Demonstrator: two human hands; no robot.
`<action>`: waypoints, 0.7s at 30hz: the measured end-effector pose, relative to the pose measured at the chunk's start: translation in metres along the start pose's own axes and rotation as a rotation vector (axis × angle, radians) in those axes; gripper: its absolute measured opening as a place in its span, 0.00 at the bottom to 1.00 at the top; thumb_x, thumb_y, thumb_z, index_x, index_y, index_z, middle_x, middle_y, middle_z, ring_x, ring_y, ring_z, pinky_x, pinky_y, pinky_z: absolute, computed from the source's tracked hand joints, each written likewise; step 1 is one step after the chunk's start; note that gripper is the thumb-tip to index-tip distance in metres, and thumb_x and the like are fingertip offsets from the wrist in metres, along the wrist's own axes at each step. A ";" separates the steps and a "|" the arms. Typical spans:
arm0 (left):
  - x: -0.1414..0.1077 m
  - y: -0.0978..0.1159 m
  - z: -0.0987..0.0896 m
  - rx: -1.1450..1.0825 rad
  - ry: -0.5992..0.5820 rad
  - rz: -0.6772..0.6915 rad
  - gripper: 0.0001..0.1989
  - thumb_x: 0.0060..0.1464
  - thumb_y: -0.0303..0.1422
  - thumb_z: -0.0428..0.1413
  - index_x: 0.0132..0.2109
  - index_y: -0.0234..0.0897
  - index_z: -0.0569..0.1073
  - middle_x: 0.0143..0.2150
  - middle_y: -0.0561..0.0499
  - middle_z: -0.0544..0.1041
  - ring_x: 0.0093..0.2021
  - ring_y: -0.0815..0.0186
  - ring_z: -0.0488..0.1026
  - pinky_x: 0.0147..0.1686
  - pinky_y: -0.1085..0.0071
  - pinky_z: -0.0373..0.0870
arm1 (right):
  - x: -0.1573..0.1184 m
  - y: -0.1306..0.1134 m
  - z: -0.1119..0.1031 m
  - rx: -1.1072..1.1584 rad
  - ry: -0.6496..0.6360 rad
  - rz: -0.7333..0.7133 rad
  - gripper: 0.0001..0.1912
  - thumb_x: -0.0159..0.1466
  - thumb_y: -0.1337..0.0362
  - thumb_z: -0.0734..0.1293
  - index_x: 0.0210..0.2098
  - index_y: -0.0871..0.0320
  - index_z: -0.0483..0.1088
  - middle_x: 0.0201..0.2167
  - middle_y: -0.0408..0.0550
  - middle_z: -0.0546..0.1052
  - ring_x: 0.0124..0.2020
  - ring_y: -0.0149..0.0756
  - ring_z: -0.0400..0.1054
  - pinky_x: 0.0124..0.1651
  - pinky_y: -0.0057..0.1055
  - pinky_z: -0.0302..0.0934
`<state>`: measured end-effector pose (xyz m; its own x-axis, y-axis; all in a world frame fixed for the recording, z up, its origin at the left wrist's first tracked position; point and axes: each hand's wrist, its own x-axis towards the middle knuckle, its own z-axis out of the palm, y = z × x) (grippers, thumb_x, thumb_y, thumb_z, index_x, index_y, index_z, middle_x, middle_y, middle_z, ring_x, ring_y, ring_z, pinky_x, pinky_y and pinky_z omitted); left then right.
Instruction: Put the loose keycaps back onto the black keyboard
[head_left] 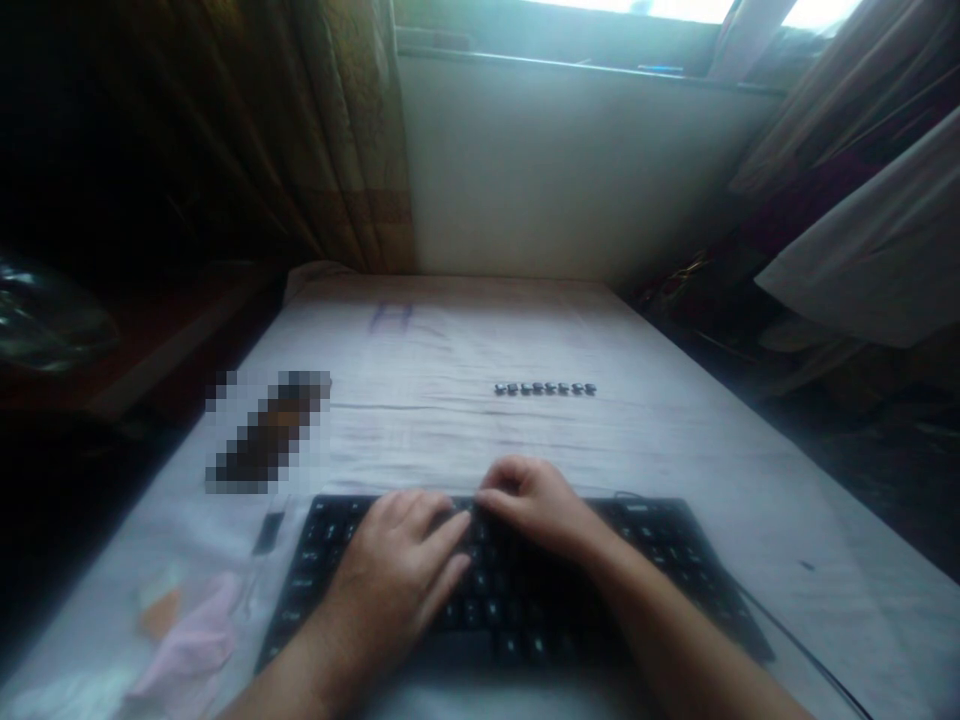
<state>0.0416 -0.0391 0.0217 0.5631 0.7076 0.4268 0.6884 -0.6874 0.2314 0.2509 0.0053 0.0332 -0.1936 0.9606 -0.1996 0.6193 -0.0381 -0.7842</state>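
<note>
A black computer keyboard lies on the white cloth. My left hand rests over its left half, fingers stretched out and apart, the index fingertip near the upper rows of keys. At the keyboard's top edge, my right hand is curled with thumb and fingertips brought together in a pinch. Whatever may be between those fingertips is too small or hidden to make out. Beyond the hands, several small dark pieces that look like keycaps stand in a neat row on the cloth.
A cable runs from the keyboard to the lower right. To the left are a pixelated dark object, a small dark rectangle and a pink cloth. Curtains and a pale wall stand behind the cloth-covered surface.
</note>
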 end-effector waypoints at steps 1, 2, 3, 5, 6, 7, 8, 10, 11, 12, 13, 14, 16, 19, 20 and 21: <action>0.000 0.000 0.000 0.000 0.006 0.006 0.14 0.61 0.32 0.52 0.52 0.41 0.75 0.49 0.47 0.77 0.49 0.56 0.72 0.51 0.55 0.69 | 0.000 0.001 0.000 0.010 0.000 -0.001 0.04 0.57 0.64 0.69 0.27 0.57 0.76 0.24 0.42 0.76 0.29 0.33 0.68 0.35 0.27 0.61; 0.000 0.000 0.000 -0.001 0.007 0.009 0.14 0.62 0.32 0.52 0.52 0.41 0.75 0.49 0.47 0.77 0.49 0.57 0.72 0.51 0.55 0.69 | 0.000 0.002 0.000 0.021 0.000 -0.002 0.05 0.56 0.63 0.69 0.27 0.57 0.76 0.24 0.42 0.76 0.29 0.32 0.68 0.35 0.27 0.61; 0.001 0.000 -0.001 0.000 0.005 0.011 0.14 0.62 0.32 0.52 0.53 0.41 0.74 0.49 0.47 0.77 0.49 0.57 0.72 0.51 0.55 0.69 | 0.001 0.002 0.000 0.031 -0.001 -0.003 0.05 0.56 0.63 0.69 0.27 0.57 0.76 0.25 0.42 0.76 0.29 0.32 0.68 0.35 0.27 0.61; 0.001 0.000 -0.001 0.005 -0.004 0.013 0.14 0.62 0.32 0.52 0.53 0.41 0.74 0.49 0.47 0.77 0.49 0.57 0.72 0.51 0.56 0.70 | 0.001 0.004 0.000 0.056 -0.012 0.000 0.06 0.56 0.63 0.69 0.27 0.58 0.76 0.25 0.42 0.77 0.29 0.33 0.68 0.35 0.27 0.61; 0.001 0.000 -0.001 0.009 -0.007 0.012 0.15 0.62 0.32 0.52 0.54 0.41 0.74 0.49 0.47 0.77 0.49 0.57 0.72 0.50 0.55 0.70 | 0.001 0.004 -0.001 0.076 -0.020 0.006 0.06 0.56 0.62 0.69 0.27 0.58 0.76 0.25 0.42 0.77 0.29 0.33 0.68 0.35 0.28 0.61; 0.001 0.000 0.000 0.016 -0.009 0.011 0.15 0.62 0.32 0.52 0.54 0.41 0.73 0.49 0.47 0.77 0.49 0.56 0.72 0.50 0.55 0.70 | 0.001 0.004 -0.001 0.103 -0.029 0.013 0.06 0.56 0.62 0.68 0.27 0.58 0.76 0.25 0.42 0.76 0.29 0.33 0.68 0.35 0.28 0.61; 0.000 0.000 0.000 0.025 -0.008 0.013 0.15 0.62 0.32 0.51 0.55 0.40 0.73 0.49 0.47 0.77 0.49 0.56 0.72 0.50 0.55 0.70 | 0.001 0.004 -0.002 0.133 -0.036 0.018 0.07 0.56 0.62 0.68 0.27 0.58 0.76 0.25 0.42 0.76 0.29 0.33 0.68 0.35 0.28 0.61; 0.000 -0.001 0.001 0.046 -0.003 0.020 0.16 0.63 0.32 0.50 0.55 0.38 0.72 0.49 0.46 0.77 0.50 0.56 0.73 0.51 0.55 0.70 | 0.001 0.004 -0.004 0.186 -0.046 0.021 0.07 0.56 0.61 0.68 0.27 0.59 0.75 0.24 0.42 0.76 0.29 0.32 0.67 0.35 0.28 0.61; -0.001 -0.001 0.002 0.054 -0.003 0.020 0.16 0.63 0.32 0.50 0.56 0.37 0.72 0.50 0.45 0.77 0.50 0.56 0.73 0.51 0.55 0.70 | 0.002 0.003 -0.005 0.204 -0.046 0.019 0.07 0.57 0.61 0.68 0.27 0.59 0.75 0.24 0.42 0.76 0.28 0.32 0.67 0.36 0.28 0.61; -0.002 -0.002 0.003 0.061 -0.007 0.018 0.17 0.63 0.32 0.50 0.56 0.37 0.71 0.51 0.45 0.77 0.51 0.57 0.73 0.52 0.56 0.70 | 0.002 0.003 -0.006 0.215 -0.045 0.017 0.08 0.57 0.61 0.68 0.27 0.59 0.75 0.24 0.41 0.76 0.28 0.31 0.67 0.36 0.28 0.61; -0.002 -0.003 0.003 0.067 -0.010 0.011 0.17 0.63 0.32 0.50 0.57 0.36 0.71 0.52 0.44 0.76 0.52 0.57 0.72 0.53 0.55 0.70 | 0.002 0.003 -0.007 0.222 -0.044 0.016 0.08 0.57 0.61 0.68 0.27 0.59 0.75 0.24 0.41 0.76 0.28 0.31 0.67 0.36 0.28 0.61; -0.003 -0.005 0.004 0.075 -0.014 0.000 0.17 0.63 0.33 0.50 0.57 0.36 0.71 0.54 0.44 0.76 0.54 0.56 0.72 0.54 0.55 0.70 | 0.002 0.003 -0.007 0.230 -0.042 0.014 0.08 0.57 0.61 0.67 0.27 0.59 0.75 0.25 0.41 0.76 0.28 0.31 0.67 0.36 0.28 0.61; -0.004 -0.007 0.006 0.106 -0.022 -0.023 0.19 0.62 0.35 0.51 0.59 0.37 0.69 0.58 0.43 0.74 0.58 0.54 0.70 0.57 0.52 0.67 | 0.002 0.003 -0.007 0.245 -0.041 0.013 0.08 0.57 0.61 0.68 0.27 0.59 0.75 0.25 0.41 0.76 0.29 0.32 0.67 0.36 0.27 0.61; -0.006 -0.012 0.009 0.165 -0.034 -0.032 0.23 0.62 0.39 0.52 0.62 0.36 0.66 0.60 0.43 0.73 0.59 0.53 0.69 0.58 0.50 0.66 | 0.002 0.003 -0.007 0.248 -0.036 0.014 0.07 0.56 0.61 0.68 0.27 0.59 0.74 0.25 0.42 0.76 0.29 0.32 0.67 0.35 0.27 0.61; -0.007 -0.013 0.010 0.175 -0.034 -0.029 0.24 0.62 0.41 0.52 0.62 0.36 0.65 0.59 0.43 0.74 0.58 0.53 0.70 0.58 0.50 0.67 | 0.001 0.002 -0.006 0.249 -0.034 0.015 0.07 0.56 0.61 0.68 0.27 0.59 0.74 0.25 0.42 0.76 0.28 0.31 0.67 0.35 0.27 0.61; -0.007 -0.014 0.011 0.179 -0.028 -0.024 0.24 0.63 0.42 0.51 0.62 0.36 0.66 0.57 0.44 0.76 0.57 0.54 0.72 0.57 0.51 0.67 | 0.001 0.002 -0.006 0.254 -0.033 0.014 0.07 0.57 0.61 0.68 0.27 0.59 0.74 0.25 0.42 0.76 0.28 0.31 0.67 0.35 0.27 0.61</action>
<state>0.0331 -0.0327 0.0062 0.5564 0.7291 0.3984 0.7705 -0.6323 0.0809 0.2566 0.0080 0.0349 -0.2134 0.9503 -0.2268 0.4122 -0.1229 -0.9028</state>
